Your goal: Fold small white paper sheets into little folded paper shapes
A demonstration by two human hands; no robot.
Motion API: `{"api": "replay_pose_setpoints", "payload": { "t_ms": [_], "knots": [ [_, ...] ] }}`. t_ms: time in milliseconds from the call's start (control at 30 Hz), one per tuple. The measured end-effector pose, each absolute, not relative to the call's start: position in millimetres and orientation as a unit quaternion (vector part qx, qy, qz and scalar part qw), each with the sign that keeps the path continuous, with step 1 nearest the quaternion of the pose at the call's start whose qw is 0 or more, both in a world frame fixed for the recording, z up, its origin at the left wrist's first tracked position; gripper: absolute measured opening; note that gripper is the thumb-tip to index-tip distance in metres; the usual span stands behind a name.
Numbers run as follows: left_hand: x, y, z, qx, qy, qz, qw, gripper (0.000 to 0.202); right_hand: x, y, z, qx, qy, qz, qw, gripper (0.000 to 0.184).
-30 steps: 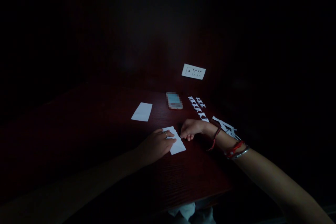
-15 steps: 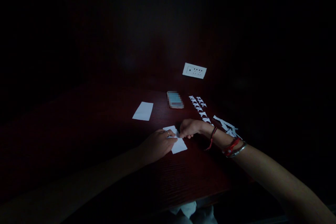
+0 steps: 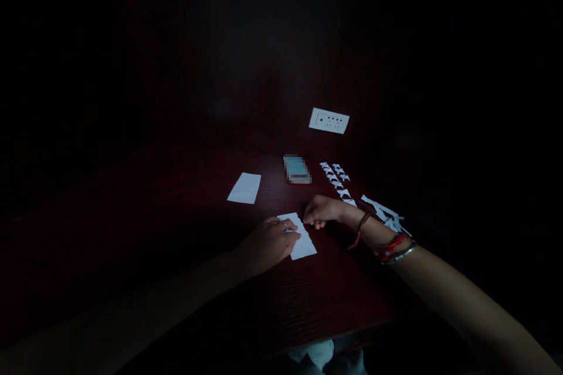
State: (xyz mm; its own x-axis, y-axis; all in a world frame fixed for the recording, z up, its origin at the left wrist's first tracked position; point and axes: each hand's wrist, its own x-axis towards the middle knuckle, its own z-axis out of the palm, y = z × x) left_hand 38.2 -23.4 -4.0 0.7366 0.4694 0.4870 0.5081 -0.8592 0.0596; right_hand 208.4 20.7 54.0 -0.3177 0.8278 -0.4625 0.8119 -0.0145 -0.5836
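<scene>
A white sheet of paper (image 3: pixel 304 245) with an uneven right edge lies on the dark red table. My left hand (image 3: pixel 270 243), a ring on one finger, rests on its left side. Thumb and index finger stretch apart over the sheet, pressing it to the tabletop. My right hand (image 3: pixel 323 211) is closed in a pinch just off the sheet's upper right edge, with bracelets on the wrist. Whatever its fingertips may hold is hidden. Beyond that hand lie rows of small torn white paper pieces (image 3: pixel 336 180), and paper strips (image 3: pixel 382 211) are piled by the right forearm.
Another white sheet (image 3: pixel 244 188) lies farther back on the left. A blurred-out phone-like object (image 3: pixel 297 169) sits at the back of the table (image 3: pixel 325 293). A wall socket panel (image 3: pixel 329 120) is above it. The surroundings are very dark.
My right hand has come slightly away from the sheet, whose right edge now shows more fully. My left hand stays on the paper. The whole view has shifted a little.
</scene>
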Motion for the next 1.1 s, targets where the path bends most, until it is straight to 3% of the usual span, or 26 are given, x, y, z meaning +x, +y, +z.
{"api": "replay_pose_setpoints", "payload": {
  "t_ms": [367, 933, 1100],
  "knots": [
    [37.4, -22.5, -4.0, -0.933, -0.257, -0.248, 0.039, 0.020, 196.4, 30.4, 52.5, -0.587, -0.707, 0.393, -0.046, 0.007],
    [37.0, -23.1, -2.5, -0.931, -0.258, -0.257, 0.037, 0.019, 202.2, 21.0, 55.2, -0.588, -0.692, 0.418, 0.007, 0.007],
    [36.7, -23.3, -2.5, -0.933, -0.259, -0.248, 0.041, 0.019, 195.7, 19.6, 63.5, -0.602, -0.686, 0.406, -0.042, 0.007]
  ]
}}
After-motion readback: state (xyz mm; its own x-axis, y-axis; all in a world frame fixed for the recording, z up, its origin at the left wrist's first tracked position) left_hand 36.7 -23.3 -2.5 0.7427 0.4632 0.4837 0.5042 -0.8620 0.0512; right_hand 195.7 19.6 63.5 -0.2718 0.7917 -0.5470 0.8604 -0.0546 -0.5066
